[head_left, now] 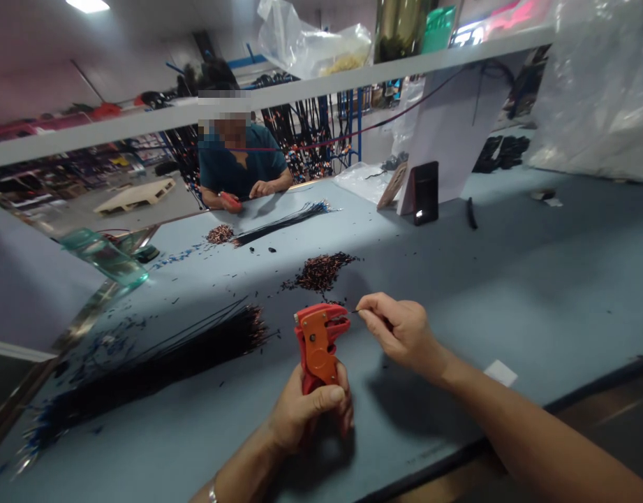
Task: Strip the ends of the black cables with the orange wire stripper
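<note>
a black wire bundle (158, 370) lay obliquely at the left of the blue-grey table (510, 293), with blue-marked tips at its near end and copper-coloured tips at its far end. to its right, a stripping tool (320, 342) stood upright over the table in the left hand (321, 405). the tool body was red with an orange side plate and small round fasteners; its jaws faced right. the left fingers were wrapped around the red handle, thumb across the front. a pile of dark and copper-coloured clippings (321, 272) lay beyond the tool. just right of the jaws, the right hand (402, 328) pinched a thin dark strand (354, 311) between thumb and forefinger.

single wires could not be separated in the dark middle of the bundle. the left hand covered the lower handle. contact between strand and jaws could not be determined. the strand's other end was hidden by the right hand. both forearms were cut off at the view's edge.
</note>
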A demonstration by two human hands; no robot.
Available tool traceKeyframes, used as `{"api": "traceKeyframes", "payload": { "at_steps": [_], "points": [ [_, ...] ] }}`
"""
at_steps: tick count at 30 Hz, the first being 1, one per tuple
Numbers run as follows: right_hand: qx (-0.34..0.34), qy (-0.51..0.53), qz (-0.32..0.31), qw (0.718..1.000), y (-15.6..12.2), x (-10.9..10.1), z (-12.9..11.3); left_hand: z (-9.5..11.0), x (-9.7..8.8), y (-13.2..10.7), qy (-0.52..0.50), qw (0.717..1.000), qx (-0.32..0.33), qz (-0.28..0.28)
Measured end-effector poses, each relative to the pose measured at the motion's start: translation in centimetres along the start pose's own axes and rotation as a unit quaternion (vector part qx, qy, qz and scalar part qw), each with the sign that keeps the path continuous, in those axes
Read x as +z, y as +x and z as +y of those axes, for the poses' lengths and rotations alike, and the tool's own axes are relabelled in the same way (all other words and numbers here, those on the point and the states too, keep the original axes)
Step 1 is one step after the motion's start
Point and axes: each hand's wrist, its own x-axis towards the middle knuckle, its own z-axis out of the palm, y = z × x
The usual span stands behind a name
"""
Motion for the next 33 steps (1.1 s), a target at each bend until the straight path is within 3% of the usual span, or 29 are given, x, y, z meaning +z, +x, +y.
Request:
{"api": "traceKeyframes", "payload": {
  "at_steps": [9,33],
  "points": [
    [-0.045,-0.002,-0.002,0.999,-0.14,0.11,-0.61,-0.2,-0.06,-0.06,-0.001,1.0,-0.017,-0.011],
    [-0.064,0.022,0.012,0.998,0.47,-0.3,-0.78,-0.02,-0.09,-0.2,-0.011,0.999,-0.019,-0.025]
  ]
}}
